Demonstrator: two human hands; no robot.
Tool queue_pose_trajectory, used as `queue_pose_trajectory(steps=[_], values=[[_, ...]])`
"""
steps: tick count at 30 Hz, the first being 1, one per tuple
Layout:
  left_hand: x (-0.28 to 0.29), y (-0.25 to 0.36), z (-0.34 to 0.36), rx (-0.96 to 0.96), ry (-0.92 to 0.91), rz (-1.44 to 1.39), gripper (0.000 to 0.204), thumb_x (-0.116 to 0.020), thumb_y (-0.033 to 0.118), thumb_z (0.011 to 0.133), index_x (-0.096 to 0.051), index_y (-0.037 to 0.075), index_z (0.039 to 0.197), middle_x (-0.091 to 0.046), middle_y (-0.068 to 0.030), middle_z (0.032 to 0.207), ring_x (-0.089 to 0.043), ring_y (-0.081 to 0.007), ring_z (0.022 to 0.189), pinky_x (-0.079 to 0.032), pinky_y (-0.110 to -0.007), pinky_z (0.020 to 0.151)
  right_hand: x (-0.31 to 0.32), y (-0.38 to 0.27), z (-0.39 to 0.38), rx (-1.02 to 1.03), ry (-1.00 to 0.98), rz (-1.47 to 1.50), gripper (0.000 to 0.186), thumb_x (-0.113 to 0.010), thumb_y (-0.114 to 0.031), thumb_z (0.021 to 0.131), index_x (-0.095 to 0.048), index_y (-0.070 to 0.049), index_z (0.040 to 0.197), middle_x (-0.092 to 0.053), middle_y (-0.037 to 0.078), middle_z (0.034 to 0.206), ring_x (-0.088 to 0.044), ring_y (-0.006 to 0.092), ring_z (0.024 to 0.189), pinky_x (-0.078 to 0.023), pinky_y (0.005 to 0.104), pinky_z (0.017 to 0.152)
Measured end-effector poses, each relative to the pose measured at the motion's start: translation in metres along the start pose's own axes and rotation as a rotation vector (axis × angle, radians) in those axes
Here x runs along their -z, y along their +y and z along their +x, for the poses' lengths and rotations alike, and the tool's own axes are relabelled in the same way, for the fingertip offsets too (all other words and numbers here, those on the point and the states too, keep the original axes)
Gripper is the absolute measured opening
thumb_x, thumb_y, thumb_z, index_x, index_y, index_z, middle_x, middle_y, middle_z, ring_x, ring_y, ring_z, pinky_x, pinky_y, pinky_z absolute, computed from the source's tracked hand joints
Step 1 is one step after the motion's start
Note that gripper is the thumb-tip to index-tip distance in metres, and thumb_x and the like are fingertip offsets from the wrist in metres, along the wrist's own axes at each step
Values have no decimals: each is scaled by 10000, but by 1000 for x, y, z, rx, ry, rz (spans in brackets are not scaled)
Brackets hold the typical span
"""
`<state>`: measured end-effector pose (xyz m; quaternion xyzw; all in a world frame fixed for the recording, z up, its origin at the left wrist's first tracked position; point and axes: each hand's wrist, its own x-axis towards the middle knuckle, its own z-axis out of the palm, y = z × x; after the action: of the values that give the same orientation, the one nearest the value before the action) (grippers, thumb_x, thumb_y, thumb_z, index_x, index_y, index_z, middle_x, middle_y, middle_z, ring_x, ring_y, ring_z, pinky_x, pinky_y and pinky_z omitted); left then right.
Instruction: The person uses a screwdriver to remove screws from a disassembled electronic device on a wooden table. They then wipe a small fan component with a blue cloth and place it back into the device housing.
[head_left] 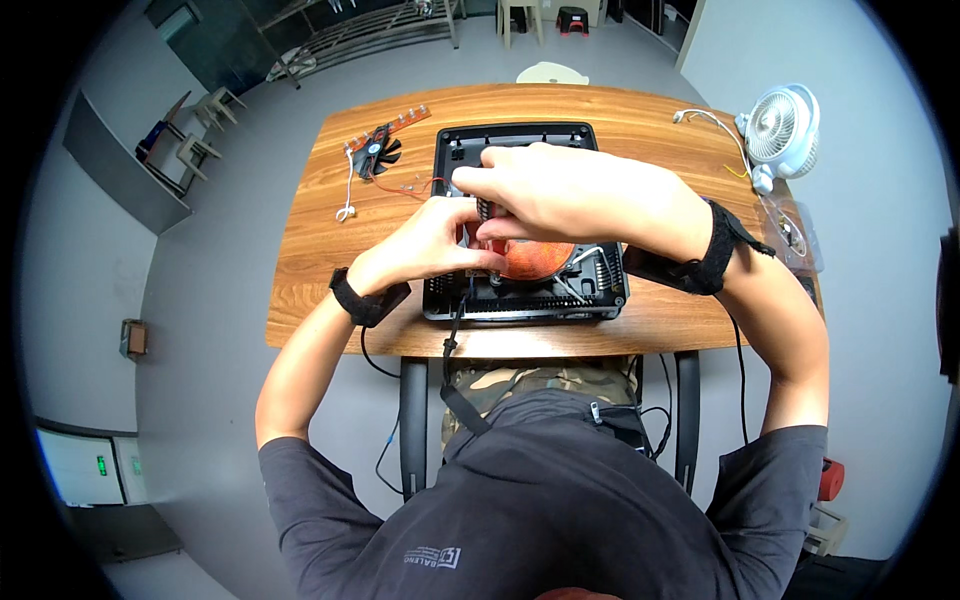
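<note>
An opened black appliance housing (525, 310) lies in front of me, with a round copper-coloured coil (538, 262) inside it. My right hand (540, 190) is over the housing, its fingers closed around a dark ridged handle (484, 208), which looks like a screwdriver's. A bit of red shows below that grip. Close beside it, my left hand (435, 240) is curled at the coil's left edge, thumb and fingers drawn together. What lies between those left fingers is hidden. A pale bent wire (590, 257) runs along the coil's right side.
A black fan blade unit (376, 152) with red wires lies at the table's far left, by an orange strip (405, 124) and a white cable plug (345, 213). A pale blue desk fan (782, 130) stands at the right edge, near a clear plastic tray (800, 235).
</note>
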<state>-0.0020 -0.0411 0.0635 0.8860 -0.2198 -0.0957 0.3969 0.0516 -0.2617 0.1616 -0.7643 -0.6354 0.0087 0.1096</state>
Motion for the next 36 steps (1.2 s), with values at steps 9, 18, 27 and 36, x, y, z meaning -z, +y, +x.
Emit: queue_pose_trajectory(steps=[9, 18, 27, 36], values=[[3, 15, 1, 64, -42, 106, 297, -816, 247, 855, -735, -1, 996, -709, -82, 870, -611, -135, 780, -500, -315, 703, 9, -9, -7, -32, 21, -138, 402, -672, -350, 974, -534, -18, 1155, -615, 208, 1021, -691, 395, 858, -563, 462, 734], [8, 13, 1, -116, 7, -128, 297, -862, 249, 816, -728, 41, 981, -683, -26, 788, -593, -109, 715, -472, -289, 652, 2, -6, 6, -29, -6, -175, 432, -604, -436, 1005, -625, -7, 956, -663, 184, 677, -685, 386, 693, -557, 458, 642], [10, 10, 3, -74, 60, 100, 300, -844, 295, 802, -734, 25, 877, -675, -49, 758, -587, -120, 662, -472, -287, 624, 10, -2, -7, 69, -6, -74, 311, -663, -280, 981, -593, -6, 1109, -628, 180, 1063, -687, 380, 895, -565, 446, 744], [-3, 6, -2, -105, 108, -237, 412, -938, 267, 731, -720, 14, 973, -719, -34, 854, -648, -108, 785, -545, -299, 753, 14, -15, 17, -119, -190, -100, 395, -655, -381, 961, -691, 6, 893, -711, 204, 767, -709, 387, 730, -579, 459, 666]])
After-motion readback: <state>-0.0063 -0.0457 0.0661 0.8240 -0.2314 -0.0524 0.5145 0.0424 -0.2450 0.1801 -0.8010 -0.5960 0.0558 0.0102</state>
